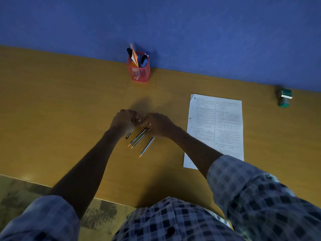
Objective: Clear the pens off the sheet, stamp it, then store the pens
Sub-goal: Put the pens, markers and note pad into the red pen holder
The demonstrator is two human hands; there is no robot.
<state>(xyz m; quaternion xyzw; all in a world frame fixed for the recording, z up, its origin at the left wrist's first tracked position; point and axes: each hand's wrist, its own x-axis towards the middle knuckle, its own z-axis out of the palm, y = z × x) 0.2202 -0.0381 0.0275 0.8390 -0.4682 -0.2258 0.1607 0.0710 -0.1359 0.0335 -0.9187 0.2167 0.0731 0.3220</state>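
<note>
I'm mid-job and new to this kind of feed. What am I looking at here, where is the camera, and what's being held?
There is no machine: a person's bare hands, filmed by one camera on their head, looking down at a wooden desk. The left hand and right hand meet over a few loose pens and appear to gather them; the exact grip is hidden. The printed sheet lies to the right, free of pens. A green stamp stands at far right. A red mesh pen holder stands by the blue wall.

A yellow-brown surface (69, 119) is seen against a blue wall. On it are set a red mesh holder (139, 73), a printed sheet (215, 129), a green stamp (284, 98) and four pens (139, 139).
</note>
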